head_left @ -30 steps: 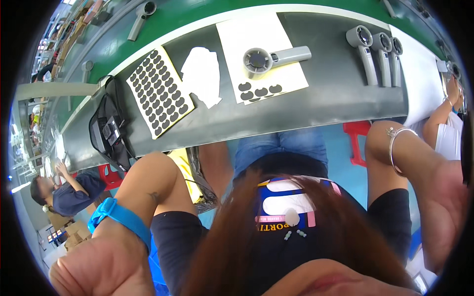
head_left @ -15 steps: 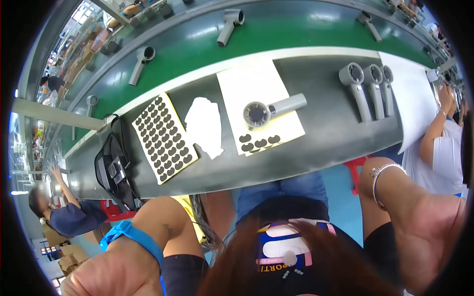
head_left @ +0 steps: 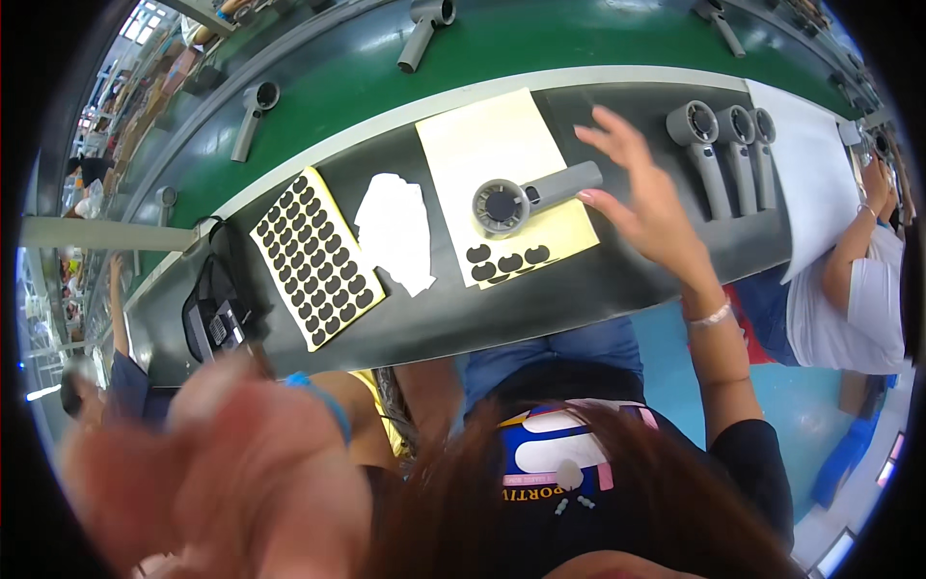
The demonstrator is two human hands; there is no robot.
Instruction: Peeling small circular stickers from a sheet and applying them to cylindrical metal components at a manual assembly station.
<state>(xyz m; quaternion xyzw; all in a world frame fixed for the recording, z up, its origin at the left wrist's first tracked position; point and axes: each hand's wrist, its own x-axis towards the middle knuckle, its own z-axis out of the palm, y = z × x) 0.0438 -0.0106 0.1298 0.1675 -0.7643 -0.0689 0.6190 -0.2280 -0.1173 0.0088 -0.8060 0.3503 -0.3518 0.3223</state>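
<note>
A grey handheld fan (head_left: 501, 206) lies on pale yellow sticker sheets (head_left: 482, 135), its handle pointing right. Around the end of that handle my right hand (head_left: 641, 198) is spread open, thumb apart from the fingers; whether the thumb touches the handle I cannot tell. Several black stickers (head_left: 509, 259) remain at the near edge of the sheet under the fan. My left hand (head_left: 231, 473) is raised close to the camera at the lower left, its fingers smeared by motion. A fuller sheet of black stickers (head_left: 316, 256) lies on the left, beside a crumpled white cloth (head_left: 395, 232).
Three grey handheld fans (head_left: 714, 174) lie side by side on the right of the dark table (head_left: 453, 323). Beyond it, more fans (head_left: 422, 39) rest on a green conveyor belt (head_left: 338, 106). A black bag (head_left: 217, 299) lies at left. Co-workers sit at both sides.
My right hand has swung from the lower right up over the table to the fan's handle. My left hand has shifted and blurs before the camera.
</note>
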